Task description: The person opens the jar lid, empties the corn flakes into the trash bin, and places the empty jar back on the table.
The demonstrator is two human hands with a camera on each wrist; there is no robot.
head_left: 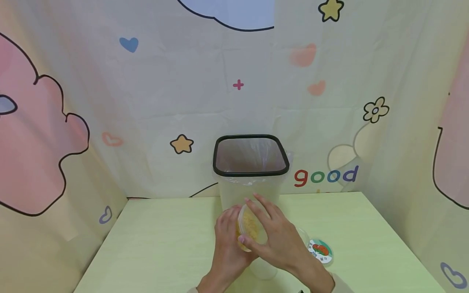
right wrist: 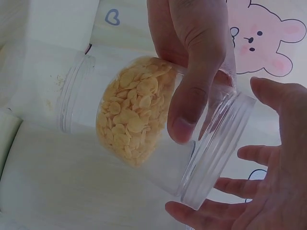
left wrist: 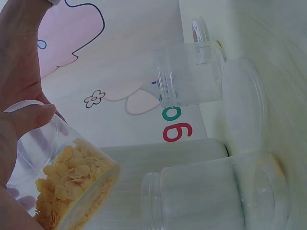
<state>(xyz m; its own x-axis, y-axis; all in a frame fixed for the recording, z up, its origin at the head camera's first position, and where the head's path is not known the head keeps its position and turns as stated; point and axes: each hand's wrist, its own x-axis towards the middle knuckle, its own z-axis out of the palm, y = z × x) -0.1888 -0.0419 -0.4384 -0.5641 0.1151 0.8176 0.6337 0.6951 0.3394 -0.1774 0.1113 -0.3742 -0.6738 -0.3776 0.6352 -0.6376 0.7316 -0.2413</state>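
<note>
My left hand (head_left: 231, 240) grips a clear plastic jar (left wrist: 81, 177) tilted well over, fingers and thumb around its side. Yellow flakes (right wrist: 132, 112) like cornflakes fill part of it, piled toward its base. A clear ridged lid (right wrist: 218, 153) covers the jar's mouth. Spread around that lid is my right hand (head_left: 280, 238), its fingers fairly straight and its fingertips right at the rim. The palm stands off from the lid's face. Close by on the table are two empty clear jars (left wrist: 189, 74), and between them lies a translucent round lid (left wrist: 244, 105).
A waste bin (head_left: 250, 176) with a black rim and a plastic liner stands at the table's back edge, beyond my hands. A round disc (head_left: 321, 251) printed with red vegetables lies right of my right wrist. A patterned cloth (head_left: 165, 93) hangs behind the table (head_left: 165, 244).
</note>
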